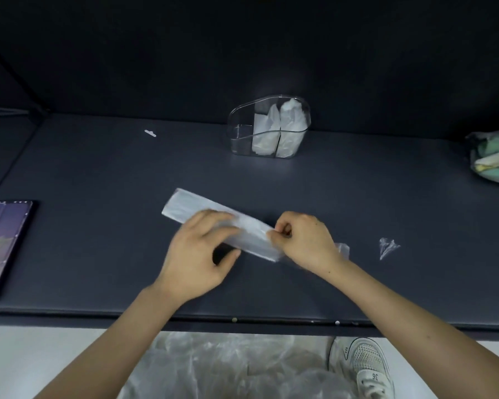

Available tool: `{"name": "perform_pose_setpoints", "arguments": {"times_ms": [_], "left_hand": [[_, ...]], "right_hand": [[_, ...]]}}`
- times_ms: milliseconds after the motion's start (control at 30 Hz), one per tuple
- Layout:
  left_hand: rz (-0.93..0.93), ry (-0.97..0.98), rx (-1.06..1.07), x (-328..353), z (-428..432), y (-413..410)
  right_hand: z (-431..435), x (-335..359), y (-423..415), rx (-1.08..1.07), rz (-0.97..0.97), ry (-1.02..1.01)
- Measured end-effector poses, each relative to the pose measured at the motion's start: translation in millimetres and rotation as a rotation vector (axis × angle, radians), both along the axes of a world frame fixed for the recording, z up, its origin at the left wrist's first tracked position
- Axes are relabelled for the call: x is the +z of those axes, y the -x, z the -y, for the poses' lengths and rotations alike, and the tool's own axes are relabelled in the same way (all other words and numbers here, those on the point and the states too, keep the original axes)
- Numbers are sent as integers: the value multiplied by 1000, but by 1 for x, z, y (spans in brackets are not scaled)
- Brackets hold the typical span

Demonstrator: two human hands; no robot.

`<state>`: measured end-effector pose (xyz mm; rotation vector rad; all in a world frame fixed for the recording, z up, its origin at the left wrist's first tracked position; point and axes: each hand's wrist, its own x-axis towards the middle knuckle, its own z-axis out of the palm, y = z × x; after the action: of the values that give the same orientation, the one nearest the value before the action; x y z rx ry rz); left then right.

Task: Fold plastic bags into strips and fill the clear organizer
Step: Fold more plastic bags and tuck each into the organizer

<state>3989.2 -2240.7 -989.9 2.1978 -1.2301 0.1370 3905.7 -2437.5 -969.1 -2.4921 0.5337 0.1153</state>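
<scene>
Head view: bag strip (252,236) lies flat on the bench (98,254), long axis diagonal, far end pointing up-left, near end down-right. Left hand (202,254) rests on the strip's middle, fingers fairly straight and flat, thumb off the near edge. Right hand (303,240) pinches the strip's down-right end, fingers curled. The strip runs between and under both hands. Clear organizer (239,131) stands well behind, upright, with two folded bags in its right compartments. Phone (3,243) at far left.
</scene>
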Motion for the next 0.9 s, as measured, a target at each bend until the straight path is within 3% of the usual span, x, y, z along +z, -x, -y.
{"name": "perform_pose_setpoints", "arguments": {"times_ms": [100, 267, 367, 433, 533, 633, 733, 900], "left_hand": [[-106, -16, -85, -9, 4, 17], [-139, 71, 29, -19, 13, 22], [-407, 189, 235, -6, 17, 22], [-592, 218, 343, -2, 20, 20], [-701, 254, 374, 3, 20, 18], [-776, 222, 313, 4, 15, 21], [-964, 236, 208, 10, 5, 23], [-1352, 499, 199, 21, -10, 12]], "right_hand": [[-5, 13, -4, -48, -88, -265], [-3, 31, -2, -249, -144, -838], [11, 38, -3, -399, -44, -1192], [9, 34, -8, -329, -37, -1065], [-9, 22, -17, -192, -41, -792], [-25, 12, -20, -220, 89, -768], [-27, 8, -12, -194, 186, -799], [-20, 10, -1, -56, -6, -763]]}}
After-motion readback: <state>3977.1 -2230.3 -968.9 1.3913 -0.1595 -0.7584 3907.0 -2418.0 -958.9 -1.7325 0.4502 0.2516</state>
